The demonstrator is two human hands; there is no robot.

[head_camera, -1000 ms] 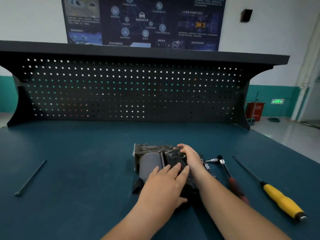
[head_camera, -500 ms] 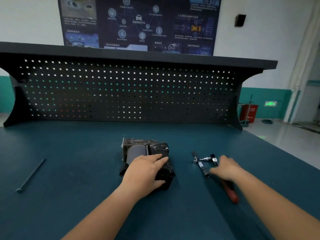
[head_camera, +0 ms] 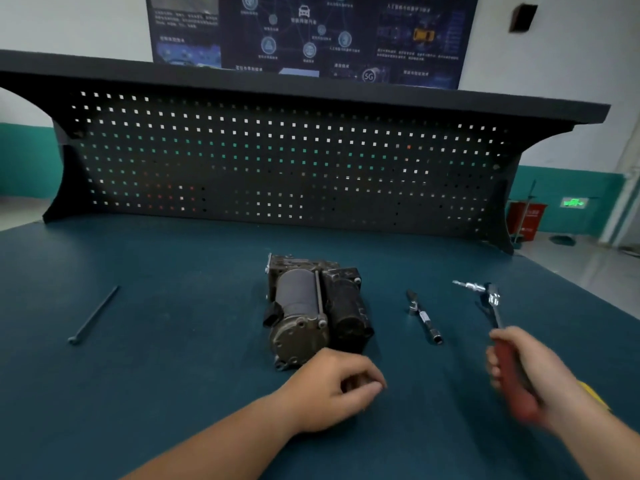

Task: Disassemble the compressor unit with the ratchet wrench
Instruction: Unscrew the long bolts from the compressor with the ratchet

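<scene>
Bench: a dark teal bench top [head_camera: 166, 368] fills the foreground. A black pegboard [head_camera: 277, 161] stands along its far edge, and a dark poster [head_camera: 304, 32] hangs on the wall above.
Compressor: the compressor [head_camera: 315, 313] lies on the bench just beyond the left hand and well to the left of the right hand. Its round end cap faces the person and neither hand touches it.
Left hand: the left hand [head_camera: 332, 389] is low over the bench just in front of the compressor. Its fingers are curled in with the thumb against them, and nothing is seen in it.
Right hand: the right hand [head_camera: 530, 372] is blurred and raised over the bench. Its fingers are wrapped round the red handle of the wrench [head_camera: 496, 311].
Wrench: the metal shaft points away from the right hand. The head is at the far end, with a bit sticking out to the left.
Bar: a short metal bar [head_camera: 424, 317] lies on the bench between the two hands and a little beyond them, right of the compressor.
Rod: a long thin rod [head_camera: 93, 315] lies far to the left of the left hand.
Yellow handle: a yellow handle [head_camera: 594, 393] shows just behind the right wrist, mostly hidden.
</scene>
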